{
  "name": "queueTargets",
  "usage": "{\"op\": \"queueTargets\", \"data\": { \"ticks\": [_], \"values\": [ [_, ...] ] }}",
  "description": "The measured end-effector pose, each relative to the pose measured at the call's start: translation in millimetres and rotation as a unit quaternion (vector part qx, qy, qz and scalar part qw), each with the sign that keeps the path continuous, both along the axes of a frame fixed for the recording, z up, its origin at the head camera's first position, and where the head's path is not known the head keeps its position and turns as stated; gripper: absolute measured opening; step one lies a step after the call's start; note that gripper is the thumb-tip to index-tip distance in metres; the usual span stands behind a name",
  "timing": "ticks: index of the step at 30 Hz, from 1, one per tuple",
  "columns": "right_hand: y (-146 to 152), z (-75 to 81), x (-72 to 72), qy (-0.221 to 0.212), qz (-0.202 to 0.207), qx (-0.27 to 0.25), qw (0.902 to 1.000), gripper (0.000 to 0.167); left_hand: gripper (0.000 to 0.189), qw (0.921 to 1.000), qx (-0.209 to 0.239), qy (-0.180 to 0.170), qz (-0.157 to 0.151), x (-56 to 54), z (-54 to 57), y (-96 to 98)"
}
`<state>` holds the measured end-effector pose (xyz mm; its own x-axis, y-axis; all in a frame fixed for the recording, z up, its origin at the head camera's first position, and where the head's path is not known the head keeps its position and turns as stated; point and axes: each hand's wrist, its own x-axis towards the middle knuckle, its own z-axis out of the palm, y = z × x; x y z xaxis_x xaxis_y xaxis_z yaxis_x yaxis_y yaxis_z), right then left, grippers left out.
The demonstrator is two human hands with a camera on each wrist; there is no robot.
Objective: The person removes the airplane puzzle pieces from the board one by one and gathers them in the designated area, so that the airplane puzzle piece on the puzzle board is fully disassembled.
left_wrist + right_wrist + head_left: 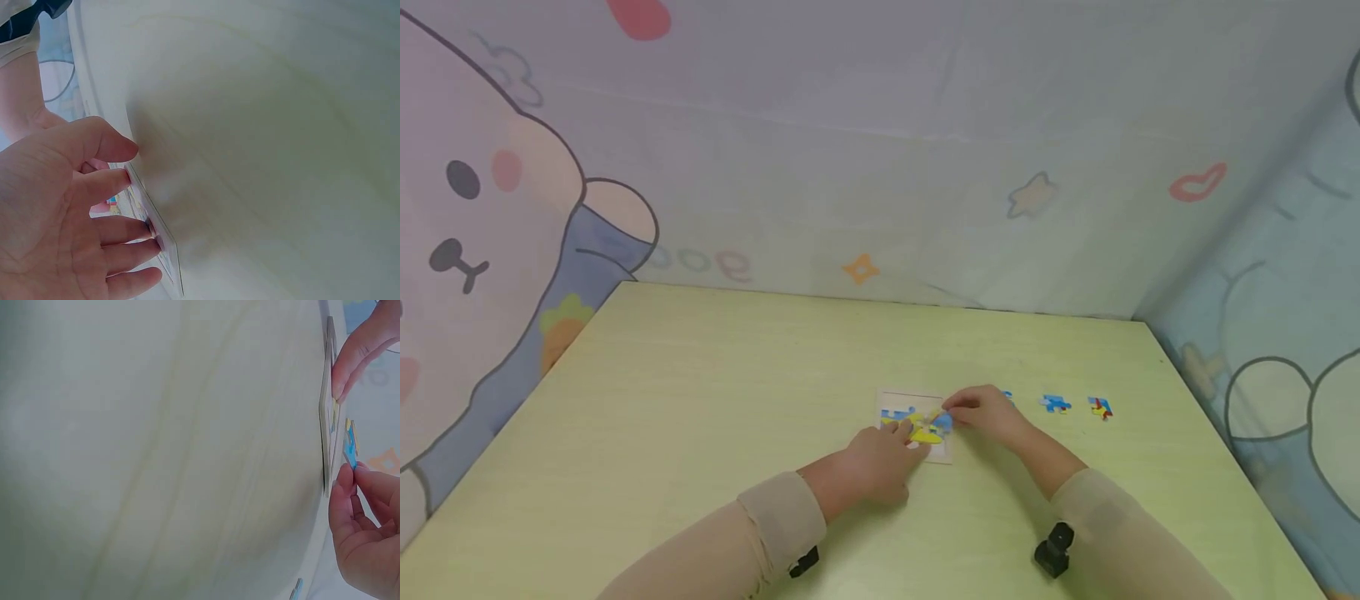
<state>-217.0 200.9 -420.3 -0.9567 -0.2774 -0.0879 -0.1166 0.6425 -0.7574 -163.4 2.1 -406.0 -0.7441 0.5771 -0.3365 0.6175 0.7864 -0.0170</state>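
Observation:
A square, light-framed jigsaw puzzle board [942, 457] lies on the table, with blue and yellow pieces set in it. My left hand [880, 463] rests at its left side, fingertips on the puzzle; the left wrist view shows those fingers [128, 255] loosely extended over the board's edge. Between thumb and fingertips, my right hand [992, 415] pinches a blue and yellow puzzle piece [350, 447]. That piece is tilted up over the right part of the board. Part of the assembled picture is hidden behind the left fingers.
To the right lie a blue puzzle piece [1056, 404] and a blue, red and yellow one [1101, 407]. Another blue piece [1008, 395] is mostly covered by the right hand. A printed cloth wall [925, 225] stands along the table's back edge.

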Motion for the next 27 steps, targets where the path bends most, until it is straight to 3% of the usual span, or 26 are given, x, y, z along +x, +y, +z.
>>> {"op": "queueTargets", "data": {
  "ticks": [12, 27],
  "values": [
    [8.3, 1.6, 1.9, -0.002, -0.003, 0.012, 0.9999, 0.014, 0.061, 1.0, -0.005, 0.004, 0.003, 0.3, -1.5, -1.2],
    [39.5, -2.2, 5.3, -0.013, -0.029, -0.001, 0.9995, 0.014, 0.063, 1.0, -0.004, 0.002, 0.004, 1.2, -1.0, 0.5]
  ]
}}
